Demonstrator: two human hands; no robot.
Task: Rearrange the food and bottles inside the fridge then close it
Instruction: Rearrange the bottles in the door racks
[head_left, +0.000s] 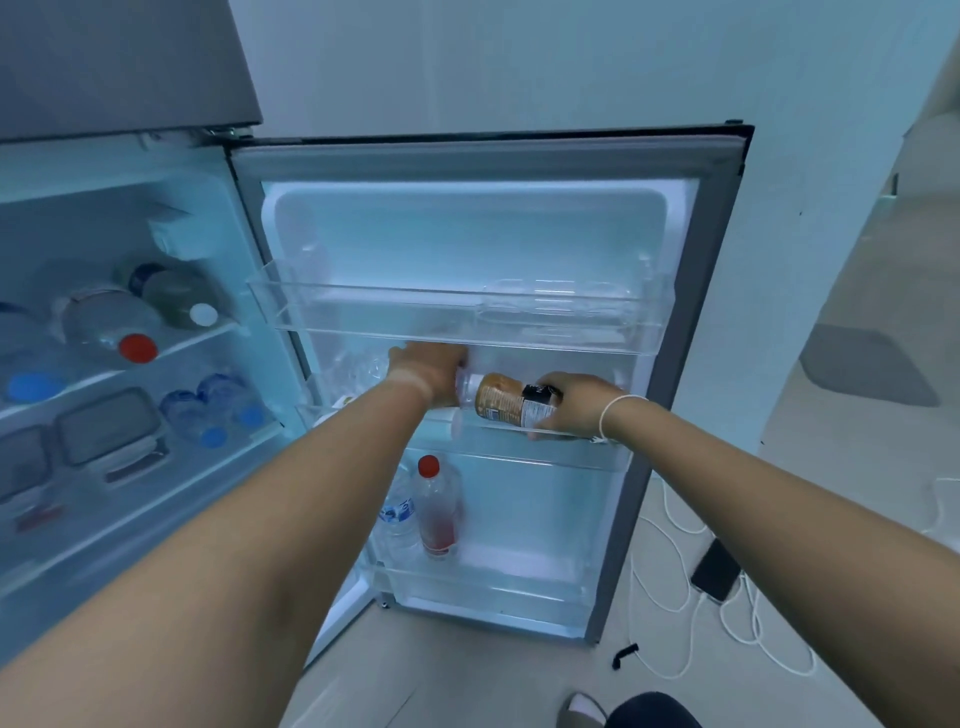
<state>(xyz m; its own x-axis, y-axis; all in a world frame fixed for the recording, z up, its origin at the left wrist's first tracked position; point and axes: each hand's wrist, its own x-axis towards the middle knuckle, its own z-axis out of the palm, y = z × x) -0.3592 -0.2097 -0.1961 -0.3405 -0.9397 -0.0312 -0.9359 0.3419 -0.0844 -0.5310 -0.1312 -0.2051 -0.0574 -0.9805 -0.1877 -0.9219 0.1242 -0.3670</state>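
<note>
Fingers of left hand (434, 371) hidden (behind shelf).

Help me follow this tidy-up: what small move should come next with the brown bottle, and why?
Probably stand the bottle upright in the middle door shelf. Both the left hand and right hand hold it sideways over that shelf, where space looks free.

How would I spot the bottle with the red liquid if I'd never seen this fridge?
Start at the open fridge door and go down to its lowest door shelf. Two bottles stand upright at its left end; the red-liquid bottle has a red cap, while the clear water bottle beside it has a blue label.
</note>
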